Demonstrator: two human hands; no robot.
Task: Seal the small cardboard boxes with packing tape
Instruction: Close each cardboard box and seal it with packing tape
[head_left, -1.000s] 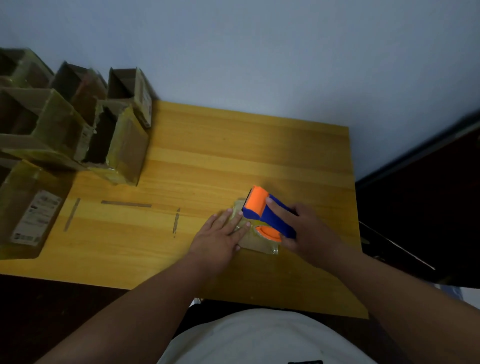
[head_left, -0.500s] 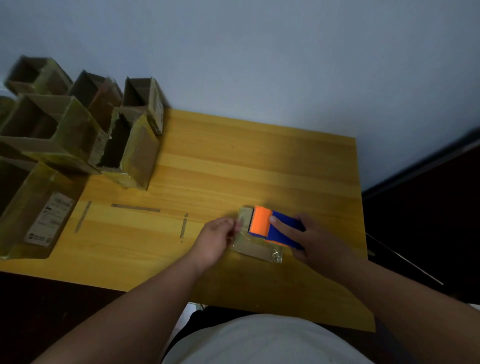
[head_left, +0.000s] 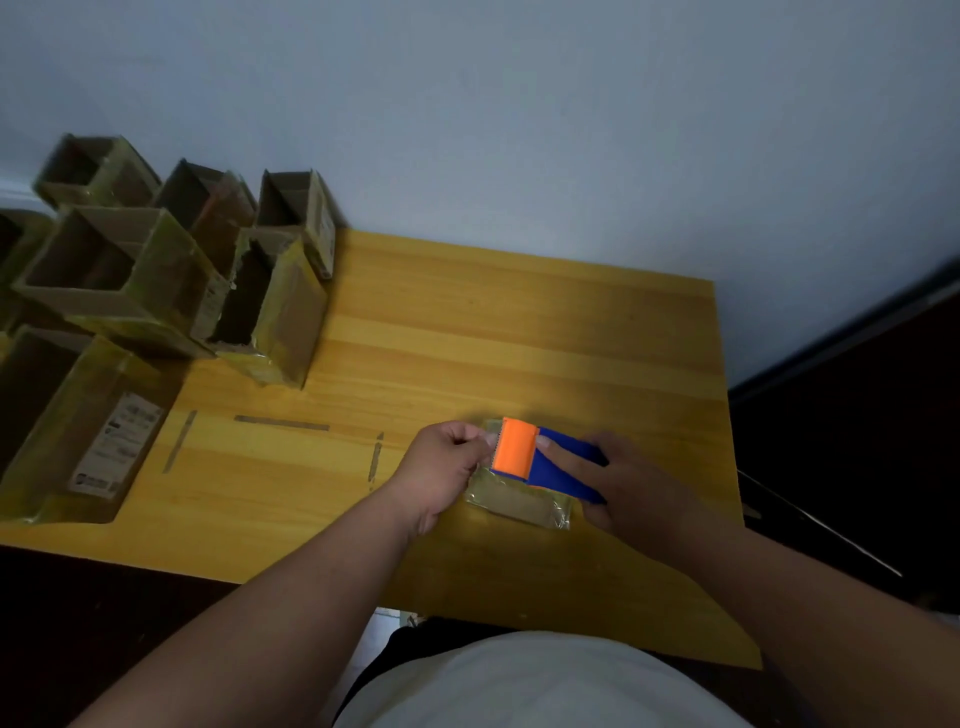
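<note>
On the near right part of the wooden table (head_left: 519, 322), seen from the head camera, lies a small flat cardboard box (head_left: 519, 501), its top glossy with clear tape that wrinkles at the near edge. Above it sits a tape dispenser (head_left: 540, 462) with a smooth orange front block and a blue plastic body; a toothed edge shows along the orange part's left side. The right hand (head_left: 634, 493) grips the blue body, fingers curled round it, the index finger laid straight along the top toward the orange block. The left hand (head_left: 441, 467) is curled, its thumb and fingertips pinching at the dispenser's toothed edge; whether it pinches a tape end I cannot tell, since the tape is clear and small. The table surface is pale yellow wood with long straight grain, and three short grey strips (head_left: 280, 423) lie flat on it to the left of the hands. At the far left corner stands a cluster of open cardboard boxes (head_left: 130, 270), rectangular, dull brown, with shiny tape over their sides; one carries a white printed label (head_left: 117, 441)
</note>
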